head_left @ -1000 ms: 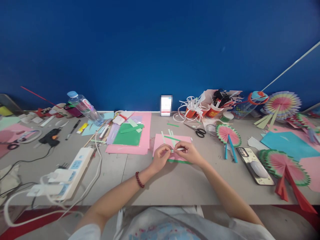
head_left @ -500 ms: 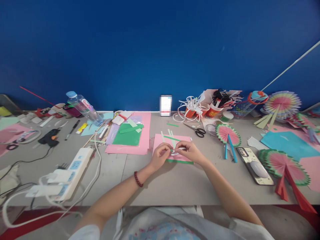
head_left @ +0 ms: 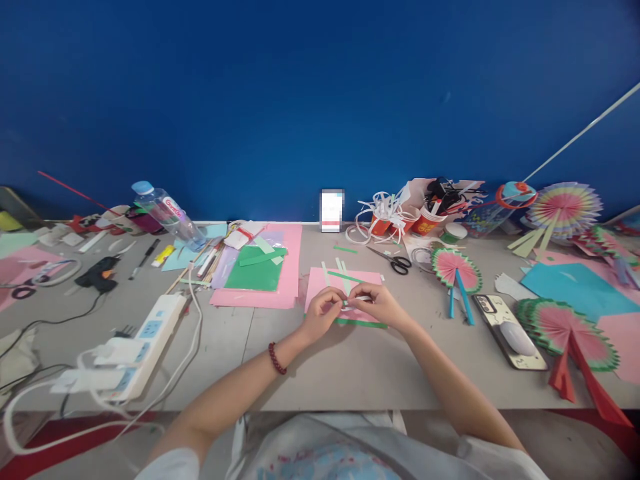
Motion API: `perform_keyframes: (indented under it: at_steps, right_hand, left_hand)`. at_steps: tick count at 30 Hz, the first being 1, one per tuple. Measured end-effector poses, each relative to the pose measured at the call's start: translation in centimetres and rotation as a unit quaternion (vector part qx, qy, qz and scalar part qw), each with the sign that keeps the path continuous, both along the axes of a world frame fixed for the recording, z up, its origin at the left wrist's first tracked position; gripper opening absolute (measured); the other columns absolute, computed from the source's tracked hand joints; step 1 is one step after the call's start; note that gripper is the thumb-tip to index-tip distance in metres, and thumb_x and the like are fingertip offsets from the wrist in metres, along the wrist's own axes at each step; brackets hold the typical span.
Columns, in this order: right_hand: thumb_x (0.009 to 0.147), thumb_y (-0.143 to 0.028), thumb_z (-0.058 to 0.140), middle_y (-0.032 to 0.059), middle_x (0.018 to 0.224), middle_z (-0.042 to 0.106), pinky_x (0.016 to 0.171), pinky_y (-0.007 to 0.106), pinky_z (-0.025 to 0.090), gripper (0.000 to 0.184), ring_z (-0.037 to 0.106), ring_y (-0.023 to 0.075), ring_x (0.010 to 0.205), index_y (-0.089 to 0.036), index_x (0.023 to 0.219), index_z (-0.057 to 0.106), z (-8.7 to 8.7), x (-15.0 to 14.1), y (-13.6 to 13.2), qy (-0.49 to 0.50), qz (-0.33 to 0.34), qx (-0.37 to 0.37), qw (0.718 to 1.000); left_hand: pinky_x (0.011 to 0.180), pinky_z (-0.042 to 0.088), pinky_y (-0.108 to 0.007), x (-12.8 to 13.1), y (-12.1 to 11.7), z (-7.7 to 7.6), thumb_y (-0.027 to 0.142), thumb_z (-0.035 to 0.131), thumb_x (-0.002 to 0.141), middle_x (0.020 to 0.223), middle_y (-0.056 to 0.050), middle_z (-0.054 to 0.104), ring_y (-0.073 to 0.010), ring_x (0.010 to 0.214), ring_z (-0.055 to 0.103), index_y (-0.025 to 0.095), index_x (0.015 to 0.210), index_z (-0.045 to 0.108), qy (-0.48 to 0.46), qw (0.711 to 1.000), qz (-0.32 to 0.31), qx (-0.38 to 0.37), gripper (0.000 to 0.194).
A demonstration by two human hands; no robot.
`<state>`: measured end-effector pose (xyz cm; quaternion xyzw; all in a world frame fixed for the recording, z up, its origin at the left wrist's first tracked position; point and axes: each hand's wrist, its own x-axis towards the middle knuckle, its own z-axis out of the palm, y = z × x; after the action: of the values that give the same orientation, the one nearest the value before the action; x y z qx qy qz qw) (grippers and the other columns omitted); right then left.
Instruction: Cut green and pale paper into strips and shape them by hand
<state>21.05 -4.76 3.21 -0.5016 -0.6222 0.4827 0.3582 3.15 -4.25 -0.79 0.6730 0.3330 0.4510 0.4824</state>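
Observation:
My left hand is closed in a pinch over a sheet of pink paper. A small bit of green paper strip shows at its fingertips. My right hand is also pinched, its fingertips almost meeting the left ones. A thin white strip shows by the right fingers, mostly hidden beneath them. Pale green paper strips and a darker green strip lie across the pink sheet. Along its near edge runs a green border.
Scissors lie beyond my right hand. Paper fans, a phone and cups holding white strips are to the right. Leftward are stacked papers, a power strip, a bottle and a glue gun.
My right fingertips have shifted slightly left, closer to the left ones. The white strip between the hands is less visible now. Everything else on the table stays put.

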Motion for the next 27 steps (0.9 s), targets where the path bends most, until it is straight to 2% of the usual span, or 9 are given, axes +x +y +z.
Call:
perform_keyframes:
  at_steps: [27]
  right_hand:
    - [0.074, -0.031, 0.065, 0.0030, 0.077, 0.065, 0.067, 0.028, 0.048, 0.014, 0.059, 0.0154, 0.072, -0.017, 0.073, 0.065, -0.11, -0.15, -0.09, -0.014, -0.002, 0.007, 1.000]
  left_hand:
    - [0.078, 0.044, -0.032, -0.02, -0.02, -0.10, 0.032, 0.052, 0.088, 0.088, -0.007, 0.059, -0.0187, 0.087, 0.056, 0.017, 0.072, 0.058, -0.025, 0.999, -0.021, -0.007, 0.023]
